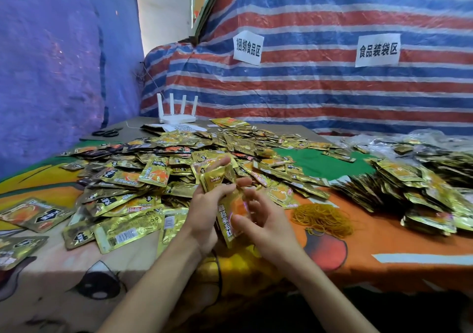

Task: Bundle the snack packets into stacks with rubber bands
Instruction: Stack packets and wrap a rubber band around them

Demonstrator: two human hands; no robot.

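Note:
A big loose heap of gold snack packets (158,171) covers the middle and left of the table. My left hand (204,210) grips a small stack of packets (227,204) held upright just above the table's front. My right hand (261,222) is on the stack's right side, with its thumb against the front packet and its fingers spread; whether it grips the stack is unclear. A pile of yellow rubber bands (322,217) lies to the right of my hands. Bundled stacks of packets (409,194) are heaped at the far right.
A cartoon-print cloth (384,263) covers the table. A white router (176,112), black scissors (106,132) and papers sit at the back. Striped tarpaulin with two paper signs (377,50) forms the back wall. Clear plastic bags (378,140) lie at the back right.

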